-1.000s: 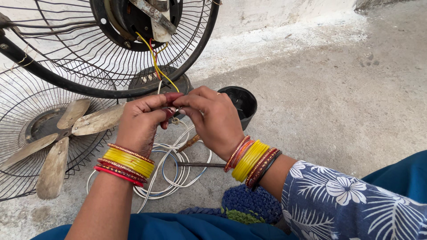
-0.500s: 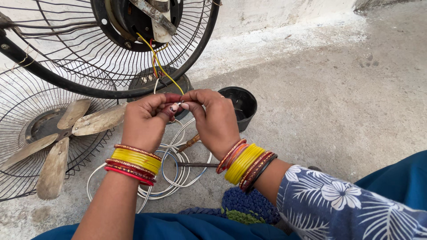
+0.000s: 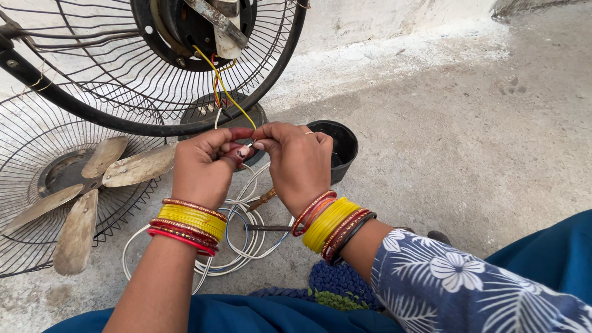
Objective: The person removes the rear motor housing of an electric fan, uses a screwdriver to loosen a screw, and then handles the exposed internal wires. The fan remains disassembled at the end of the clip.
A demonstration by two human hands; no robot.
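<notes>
Left hand (image 3: 203,165) and right hand (image 3: 297,161), fingertips pinched shut together on the yellow wire (image 3: 227,92). Coiled white cable (image 3: 237,237) lies below them; black cup (image 3: 336,145) just beside the right hand.

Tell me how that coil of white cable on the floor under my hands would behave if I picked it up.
The white cable coil would probably sag and spill open, since its loops lie loose and untied on the concrete floor. It looks thin, so likely light. It may snag the screwdriver lying across it, below the left hand and right hand.
</notes>
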